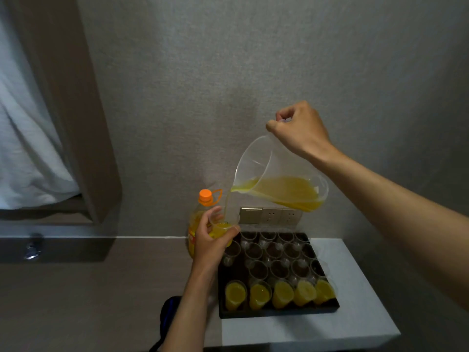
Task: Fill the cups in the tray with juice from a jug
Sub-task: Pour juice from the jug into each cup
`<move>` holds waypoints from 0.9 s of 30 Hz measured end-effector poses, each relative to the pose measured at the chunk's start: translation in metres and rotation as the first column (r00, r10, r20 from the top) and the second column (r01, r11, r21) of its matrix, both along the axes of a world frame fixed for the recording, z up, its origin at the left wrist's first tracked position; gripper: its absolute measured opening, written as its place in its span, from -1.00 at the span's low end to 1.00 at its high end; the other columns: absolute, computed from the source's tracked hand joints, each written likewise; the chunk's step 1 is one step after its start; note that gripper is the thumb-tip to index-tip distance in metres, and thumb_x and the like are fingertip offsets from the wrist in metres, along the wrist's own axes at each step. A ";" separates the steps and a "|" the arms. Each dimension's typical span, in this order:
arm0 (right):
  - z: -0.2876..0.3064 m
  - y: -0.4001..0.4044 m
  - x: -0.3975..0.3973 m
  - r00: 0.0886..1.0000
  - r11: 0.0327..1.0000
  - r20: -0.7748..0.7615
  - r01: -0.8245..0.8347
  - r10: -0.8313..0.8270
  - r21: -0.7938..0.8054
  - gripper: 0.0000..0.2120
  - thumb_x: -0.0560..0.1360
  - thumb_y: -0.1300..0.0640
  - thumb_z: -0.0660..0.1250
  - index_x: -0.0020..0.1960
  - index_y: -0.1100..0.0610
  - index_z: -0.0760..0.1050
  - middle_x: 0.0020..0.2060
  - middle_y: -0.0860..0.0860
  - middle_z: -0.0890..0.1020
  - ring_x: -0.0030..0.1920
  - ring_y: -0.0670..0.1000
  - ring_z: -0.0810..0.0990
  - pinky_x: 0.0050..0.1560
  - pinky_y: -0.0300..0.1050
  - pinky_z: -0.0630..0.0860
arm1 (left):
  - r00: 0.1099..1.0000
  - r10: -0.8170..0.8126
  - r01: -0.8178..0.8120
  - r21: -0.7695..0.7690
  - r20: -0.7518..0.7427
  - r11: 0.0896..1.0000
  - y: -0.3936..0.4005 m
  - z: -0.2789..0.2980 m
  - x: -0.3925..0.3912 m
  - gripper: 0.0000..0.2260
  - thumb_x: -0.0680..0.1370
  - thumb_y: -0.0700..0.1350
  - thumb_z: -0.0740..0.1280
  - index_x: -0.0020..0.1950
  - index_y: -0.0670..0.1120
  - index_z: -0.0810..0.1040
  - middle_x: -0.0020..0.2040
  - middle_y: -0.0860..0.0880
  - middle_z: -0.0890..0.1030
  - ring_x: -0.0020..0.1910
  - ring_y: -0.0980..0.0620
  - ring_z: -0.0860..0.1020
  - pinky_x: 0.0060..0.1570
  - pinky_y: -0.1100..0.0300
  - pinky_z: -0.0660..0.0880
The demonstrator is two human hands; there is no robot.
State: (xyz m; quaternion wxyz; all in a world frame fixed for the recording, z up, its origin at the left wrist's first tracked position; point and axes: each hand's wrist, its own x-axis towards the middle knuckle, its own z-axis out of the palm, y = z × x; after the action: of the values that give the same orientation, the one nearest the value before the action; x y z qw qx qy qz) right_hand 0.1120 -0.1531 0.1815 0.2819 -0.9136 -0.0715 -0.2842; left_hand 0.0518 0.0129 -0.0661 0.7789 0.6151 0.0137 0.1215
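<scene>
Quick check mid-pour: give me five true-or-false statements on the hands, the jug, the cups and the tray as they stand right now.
1. The right hand tips the clear jug so juice streams out. True.
2. The left hand holds a cup above the black tray. True.
3. All cups in the tray are full. False: only the nearest row of five cups holds juice; the rows behind look empty.
4. The jug is empty. False: juice pools in its lower side.
5. The orange-capped bottle stands right of the tray. False: it stands left, behind the left hand.
</scene>
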 end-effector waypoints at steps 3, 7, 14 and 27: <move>0.002 0.001 -0.002 1.000 1.000 0.006 0.007 -0.007 -0.013 -0.70 0.37 0.05 0.34 -0.43 0.10 0.31 -0.52 -0.02 0.28 -0.44 -0.01 0.31 -0.32 -0.09 0.27 | 1.000 0.001 -0.001 -0.003 -0.013 1.000 0.000 0.001 -0.001 -0.50 0.36 -0.20 0.62 0.22 0.12 0.58 0.22 0.05 0.64 0.25 0.06 0.59 0.14 0.23 0.51; 0.004 0.000 -0.003 1.000 1.000 0.003 0.018 -0.018 -0.015 -0.72 0.38 0.05 0.35 -0.42 0.10 0.34 -0.53 -0.03 0.28 -0.44 -0.01 0.30 -0.33 -0.09 0.26 | 1.000 0.007 -0.007 0.016 -0.014 1.000 0.000 0.002 -0.003 -0.51 0.40 -0.27 0.59 0.24 0.09 0.58 0.21 0.04 0.64 0.24 0.05 0.58 0.14 0.24 0.52; 0.005 0.000 -0.004 1.000 1.000 0.008 0.017 -0.016 -0.016 -0.72 0.34 0.03 0.33 -0.44 0.11 0.32 -0.57 -0.03 0.25 -0.45 -0.01 0.30 -0.32 -0.09 0.29 | 1.000 -0.012 0.011 -0.009 -0.011 1.000 -0.001 0.009 -0.007 -0.52 0.41 -0.30 0.57 0.23 0.07 0.57 0.20 0.06 0.63 0.20 0.11 0.59 -0.03 0.42 0.50; 0.008 0.004 -0.007 1.000 0.999 0.010 0.018 -0.018 -0.031 -0.72 0.39 0.05 0.35 -0.42 0.10 0.36 -0.55 -0.04 0.27 -0.45 -0.04 0.31 -0.33 -0.11 0.29 | 1.000 -0.007 0.007 -0.010 -0.006 1.000 0.000 0.008 -0.007 -0.51 0.40 -0.30 0.58 0.25 0.04 0.57 0.21 0.01 0.63 0.21 0.08 0.59 -0.01 0.41 0.51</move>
State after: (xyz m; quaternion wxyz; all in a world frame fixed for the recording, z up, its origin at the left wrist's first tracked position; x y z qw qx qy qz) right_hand 0.1052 -0.1492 0.1899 0.2646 -0.9171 -0.0692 -0.2899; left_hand 0.0449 0.0125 -0.0577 0.7825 0.6115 0.0146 0.1168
